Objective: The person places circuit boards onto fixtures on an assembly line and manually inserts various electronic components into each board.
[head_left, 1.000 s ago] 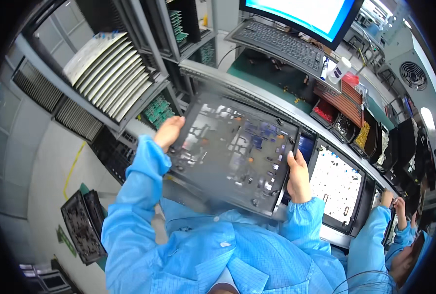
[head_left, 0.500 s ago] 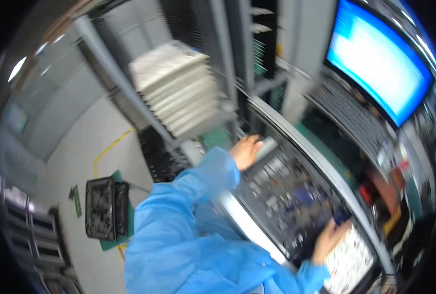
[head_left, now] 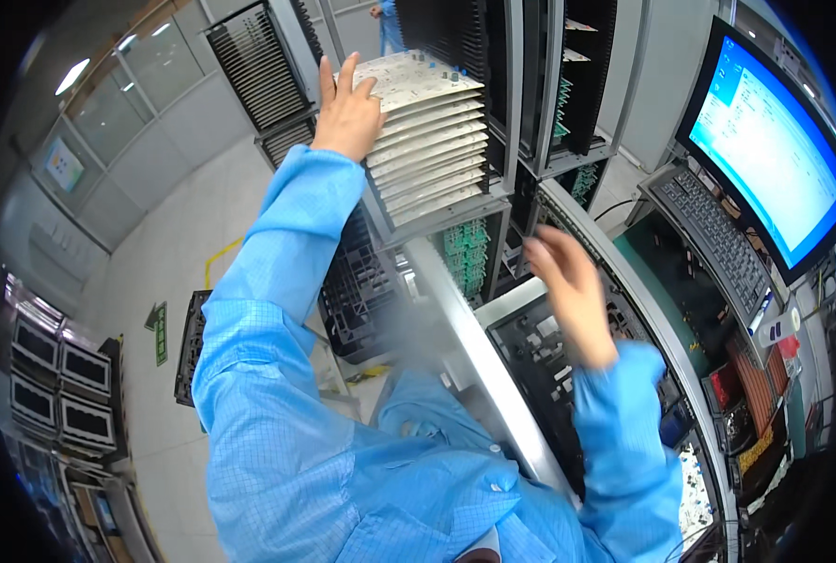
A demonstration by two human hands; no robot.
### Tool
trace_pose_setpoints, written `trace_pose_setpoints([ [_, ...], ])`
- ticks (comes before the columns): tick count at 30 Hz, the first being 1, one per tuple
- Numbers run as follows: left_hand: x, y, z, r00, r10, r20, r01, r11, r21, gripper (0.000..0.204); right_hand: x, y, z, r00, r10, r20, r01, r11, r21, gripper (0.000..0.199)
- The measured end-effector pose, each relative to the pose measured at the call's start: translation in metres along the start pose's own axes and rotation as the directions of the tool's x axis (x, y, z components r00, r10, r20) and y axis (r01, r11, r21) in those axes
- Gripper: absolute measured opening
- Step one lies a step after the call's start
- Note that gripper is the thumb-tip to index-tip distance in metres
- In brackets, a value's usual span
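Ahead of me, a tall stack of white circuit boards (head_left: pixel 427 83) stands in a metal frame, small parts showing on the top board. My left hand (head_left: pixel 350 117) is at the stack's left edge with its fingers spread, touching the top board's near corner. My right hand (head_left: pixel 575 291) hovers over a conveyor, slightly blurred, with fingers loosely bent and apart and nothing visible in them. Below it lies a black fixture (head_left: pixel 544 375) carrying small parts, partly covered by my right sleeve.
The conveyor's metal rail (head_left: pixel 488 366) runs close along my front. Green circuit boards (head_left: pixel 465 255) sit in a rack under the stack. To the right are a monitor (head_left: pixel 765 150) and a keyboard (head_left: pixel 713 235). A white board (head_left: pixel 696 488) lies at the conveyor's near end.
My left hand has moved from the conveyor's far end up to the stack's edge. My right hand has gone forward from the near white board to above the fixture. The view has shifted.
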State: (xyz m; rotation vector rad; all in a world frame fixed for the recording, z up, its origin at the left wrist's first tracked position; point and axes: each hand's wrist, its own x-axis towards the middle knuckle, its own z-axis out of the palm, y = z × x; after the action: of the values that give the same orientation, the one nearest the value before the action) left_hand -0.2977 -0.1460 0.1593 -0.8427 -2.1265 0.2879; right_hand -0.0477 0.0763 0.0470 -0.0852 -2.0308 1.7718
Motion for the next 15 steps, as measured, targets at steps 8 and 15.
trace_pose_setpoints([
  [8, -0.028, 0.049, -0.067, 0.924, 0.250, -0.288, -0.292, 0.950, -0.113, 0.011, 0.100, -0.047, 0.119, 0.979, 0.200, 0.042, -0.157, 0.608, 0.778, 0.050],
  [15, -0.102, 0.121, -0.164, 0.923, 0.085, -0.375, -0.287, 0.803, -0.523, 0.041, -0.013, -0.087, 0.031, 0.963, 0.256, -0.079, -0.100, 0.616, 0.781, 0.044],
])
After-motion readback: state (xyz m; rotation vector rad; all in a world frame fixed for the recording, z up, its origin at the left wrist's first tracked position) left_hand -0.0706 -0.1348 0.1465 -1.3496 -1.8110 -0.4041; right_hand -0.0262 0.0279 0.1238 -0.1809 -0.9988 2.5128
